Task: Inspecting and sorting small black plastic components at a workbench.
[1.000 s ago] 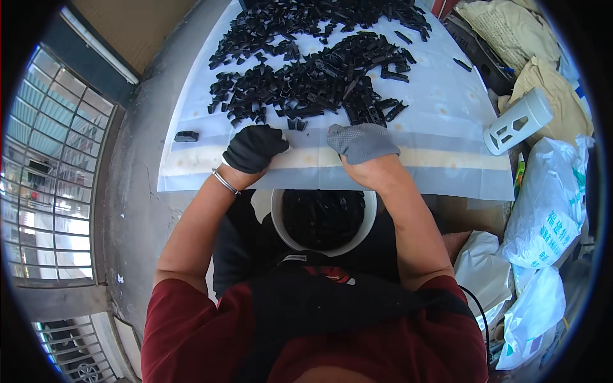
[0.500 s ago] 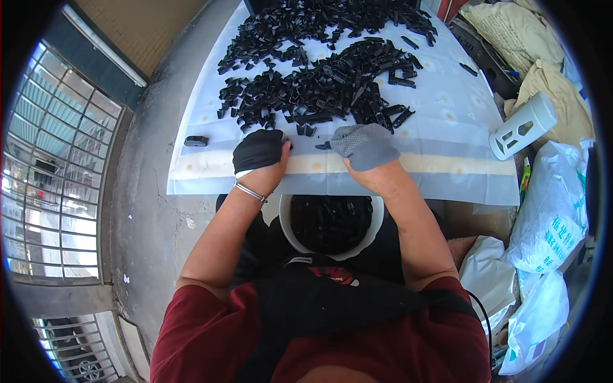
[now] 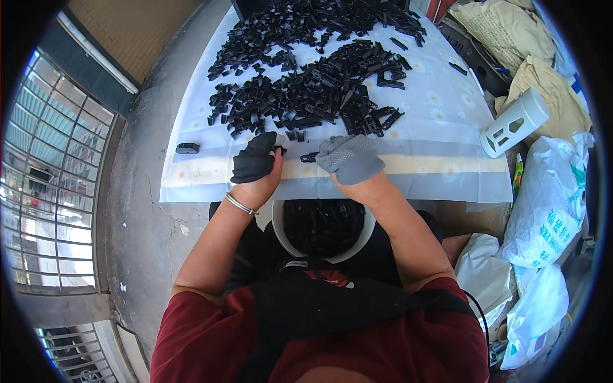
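My left hand (image 3: 257, 161), in a black glove with the thumb bare, is closed over the table near its front edge. A small black plastic clip piece (image 3: 281, 150) shows at its fingertips. Opposite it, my right hand (image 3: 350, 159) wears a grey mesh glove and pinches a longer black plastic part (image 3: 308, 157), whose end points left. A gap separates the two pieces. Small black pieces (image 3: 295, 135) lie just beyond, between the hands. Past them spreads a large heap of loose black plastic parts (image 3: 306, 83).
A white bucket (image 3: 277, 231) holding black parts stands between my legs, below the edge of the cloth-covered table (image 3: 440, 182). One black block (image 3: 188, 148) lies at left. A white slotted cylinder (image 3: 514, 122) leans at right, beside plastic bags (image 3: 546, 210) and beige sacks (image 3: 504, 32).
Both hands have drawn slightly nearer to me. The part in my right hand now sticks out further and shows more plainly. The whole view has shifted a little.
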